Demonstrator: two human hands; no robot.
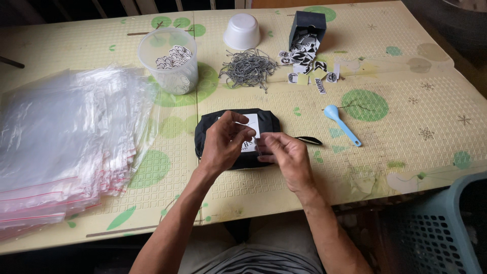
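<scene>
Both hands meet over a folded black garment [238, 139] lying flat on the table [406, 101]. The left hand [223, 142] pinches a small white card tag [252, 126] between thumb and fingers, and the right hand [286, 155] is closed on what looks like a thin loop of string at the tag's lower edge; the string itself is too fine to make out clearly. To do this well, it seems best to hold the stiff tag steady and keep the thread taut and short, working close to the pinch so the soft cloth underneath does not bunch. Beyond the grip lies a tangled heap of grey wiry strings [248, 68], with loose black-and-white printed tags [304, 63] spilling from a dark box [307, 25]. A light blue plastic scoop [342, 124] sits off to the right of the grip, and a slippery stack of clear zip bags [61, 147] lies well to the left.
</scene>
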